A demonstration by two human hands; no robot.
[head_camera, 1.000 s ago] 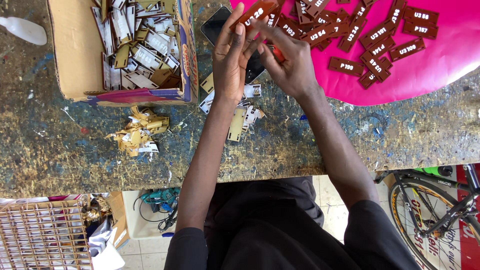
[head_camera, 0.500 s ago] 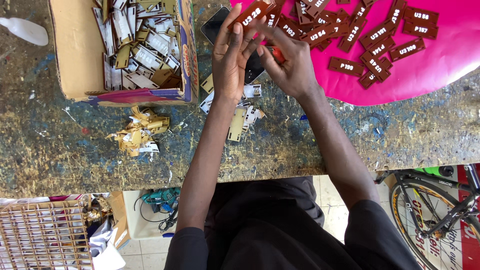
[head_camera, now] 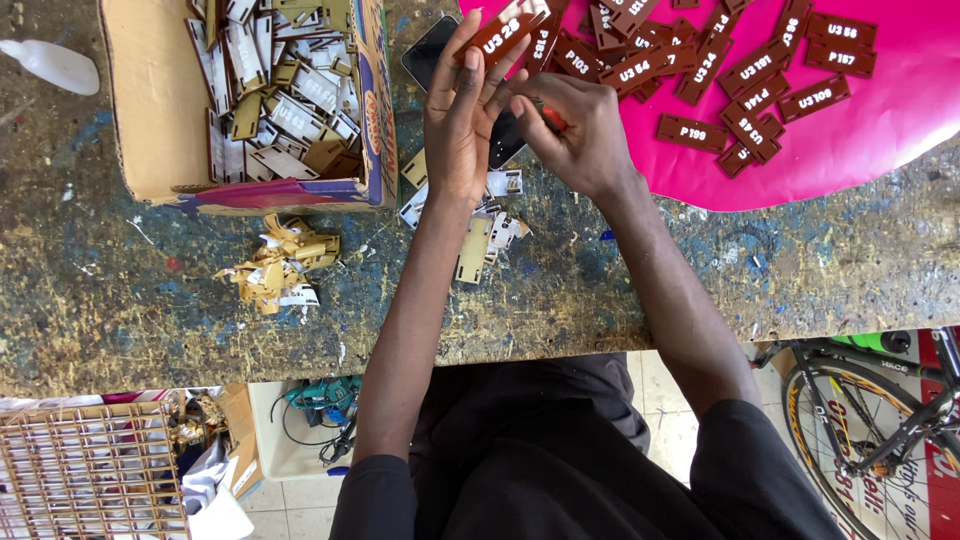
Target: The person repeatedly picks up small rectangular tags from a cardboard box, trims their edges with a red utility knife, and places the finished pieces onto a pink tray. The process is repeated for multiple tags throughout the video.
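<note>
The fingers (head_camera: 470, 55) of the left hand (head_camera: 462, 125) were pinched together on a small brown tag (head_camera: 503, 32) with white characters, holding it by its lower long edge near the top centre of the frame. The right hand (head_camera: 570, 130), just beside it, had its fingers curled inward, thumb and forefinger closed on something small and reddish; what that was could not be told.

The tag looked thin, flat and stiff, probably a cut piece of plastic or board: light enough for two fingertips, unlikely to bend, and with a smooth face that could slip if pinched only at a corner. Gripping across the short width, thumb on one face and fingers on the other, seemed the surest hold.

Behind the hands lay a dark phone (head_camera: 432, 55), partly hidden. Below them, pale scraps (head_camera: 480, 235) sat scattered on the paint-flecked workbench (head_camera: 150, 330). To the upper right, a pink sheet (head_camera: 880, 140) carried many more brown tags (head_camera: 760, 125), loosely spread. To the upper left stood a cardboard box (head_camera: 160, 110) filled with pale pieces, with a crumpled heap of peelings (head_camera: 280, 265) below it.
</note>
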